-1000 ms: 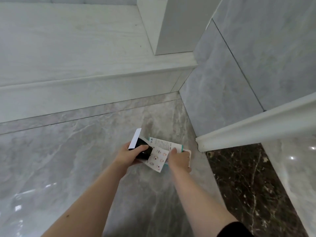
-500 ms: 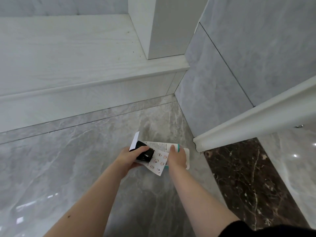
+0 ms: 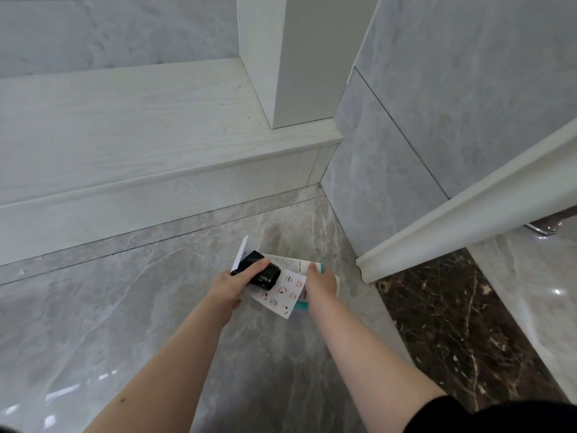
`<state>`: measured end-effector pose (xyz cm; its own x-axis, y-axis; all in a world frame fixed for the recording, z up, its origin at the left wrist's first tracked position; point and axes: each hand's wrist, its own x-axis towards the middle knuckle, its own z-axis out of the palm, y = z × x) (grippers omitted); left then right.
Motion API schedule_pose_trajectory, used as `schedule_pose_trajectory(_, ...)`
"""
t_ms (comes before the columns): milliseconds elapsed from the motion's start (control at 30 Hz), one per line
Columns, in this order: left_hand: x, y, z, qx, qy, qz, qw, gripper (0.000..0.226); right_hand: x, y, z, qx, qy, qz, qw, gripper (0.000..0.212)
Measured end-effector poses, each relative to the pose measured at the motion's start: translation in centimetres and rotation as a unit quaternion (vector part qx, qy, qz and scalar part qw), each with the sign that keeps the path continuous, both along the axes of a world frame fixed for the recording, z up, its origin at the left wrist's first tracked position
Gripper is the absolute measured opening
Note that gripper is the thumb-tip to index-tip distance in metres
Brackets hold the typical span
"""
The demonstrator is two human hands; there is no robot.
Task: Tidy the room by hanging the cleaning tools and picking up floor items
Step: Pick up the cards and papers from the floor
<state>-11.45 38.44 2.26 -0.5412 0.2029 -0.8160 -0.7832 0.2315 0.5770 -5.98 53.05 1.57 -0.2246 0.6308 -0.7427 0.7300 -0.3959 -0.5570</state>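
The glossy grey marble floor [image 3: 131, 332] filled most of my view, running up to the pale white wood-grain step [image 3: 125, 135] at its far edge and to the grey tiled wall [image 3: 468, 89] at its far right corner. A white moulded door edge [image 3: 468, 210] cut in from the right, with a strip of dark brown marble threshold [image 3: 452, 323] beneath it.

I was bent low over that corner, both arms stretched down. My left hand [image 3: 232, 285] was clenched around a small black cylindrical roll [image 3: 265, 275], thumb across its top, with a white card flap [image 3: 241, 253] sticking up behind the fingers. I judged I kept the roll tucked there to leave the other hand free for the paper.

My right hand [image 3: 321, 281] was grasping a white printed leaflet with little cartoon figures and teal trim [image 3: 284, 292], fingers curled over its right end. The leaflet sat just above the floor near the corner, its left end tucked under the black roll; I could not tell whether it was fully lifted.
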Motion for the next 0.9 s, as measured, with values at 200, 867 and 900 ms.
schedule_pose_trajectory(200,0.7,1.2,0.5,0.08,-0.022,0.013,0.996,0.053,0.1,0.4,1.6,-0.09,-0.004,-0.022,0.996,0.036)
schedule_pose_trajectory(867,7.6,9.1,-2.9,0.117,-0.048,-0.074,0.989,0.035,11.4,9.1,3.8,-0.117,-0.103,0.098,0.983,0.023)
schedule_pose_trajectory(900,8.7,10.1,-3.1,0.115,-0.055,-0.101,0.987,0.044,13.2,10.0,4.0,-0.111,-0.109,0.091,0.984,0.028)
